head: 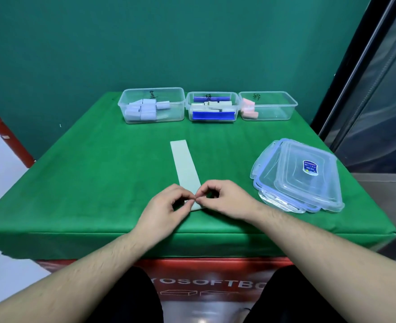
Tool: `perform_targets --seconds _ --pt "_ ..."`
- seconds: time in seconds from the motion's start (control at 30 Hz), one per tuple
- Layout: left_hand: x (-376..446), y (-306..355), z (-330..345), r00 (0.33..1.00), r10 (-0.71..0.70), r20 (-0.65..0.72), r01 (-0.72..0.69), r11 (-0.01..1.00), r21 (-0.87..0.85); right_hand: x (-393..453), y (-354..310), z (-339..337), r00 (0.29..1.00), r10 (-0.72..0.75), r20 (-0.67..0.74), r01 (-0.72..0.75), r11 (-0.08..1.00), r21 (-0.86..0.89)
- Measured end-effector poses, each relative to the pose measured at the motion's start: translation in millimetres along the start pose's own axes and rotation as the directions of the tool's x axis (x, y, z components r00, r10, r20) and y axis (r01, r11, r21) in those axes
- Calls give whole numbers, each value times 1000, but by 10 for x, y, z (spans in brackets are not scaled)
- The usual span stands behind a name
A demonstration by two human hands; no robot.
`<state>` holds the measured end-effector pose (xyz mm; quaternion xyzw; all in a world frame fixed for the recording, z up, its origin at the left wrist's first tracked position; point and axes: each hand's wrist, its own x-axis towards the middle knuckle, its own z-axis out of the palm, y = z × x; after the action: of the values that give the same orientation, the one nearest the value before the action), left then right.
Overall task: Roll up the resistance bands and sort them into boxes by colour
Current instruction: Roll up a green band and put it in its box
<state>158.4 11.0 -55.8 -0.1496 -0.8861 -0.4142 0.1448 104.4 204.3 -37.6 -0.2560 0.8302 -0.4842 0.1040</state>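
Teal wall behind, and a table draped in green cloth (87,183) fills the view. At dead centre lies a pale green resistance band (184,163), flat and stretched toward twelve o'clock, its near end under the fingers. The left hand (164,210) at seven o'clock of the band pinches that near end, fingers curled tight; the right hand (225,200) at five o'clock does the same, thumb and forefinger nipping the edge, fingertips of the two hands meeting. Up at twelve o'clock, three clear boxes in a row: the left box (151,104) at eleven holds pale blue rolls, the middle box (212,107) carries pale green rolls with blue clips, the right box (268,105) at one o'clock has pink rolls in its left corner. At three o'clock, a stack of clear lids (301,176) with blue seals. A red fire extinguisher (6,136) leans at nine o'clock.
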Motion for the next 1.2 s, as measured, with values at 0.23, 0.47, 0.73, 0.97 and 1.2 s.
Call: perform_targets --seconds 0.23,0.47,0.73,0.97,1.2 --pt "-39 -65 31 999 54 8 -54 993 108 -6 173 78 988 -122 -96 112 988 -107" --pt "-57 -93 63 994 105 11 -105 977 184 -77 227 113 960 -232 -154 202 961 -190" --pt "-56 -77 95 996 73 -49 -59 972 229 -48 216 125 966 -201 -162 170 967 -191" --pt "-35 -69 126 996 38 -86 -15 966 257 -54 267 162 960 -210 -186 175 966 -191" --pt "-46 -37 119 995 -2 -104 27 969 247 -43 287 182 957 -230 -178 177 947 -269"
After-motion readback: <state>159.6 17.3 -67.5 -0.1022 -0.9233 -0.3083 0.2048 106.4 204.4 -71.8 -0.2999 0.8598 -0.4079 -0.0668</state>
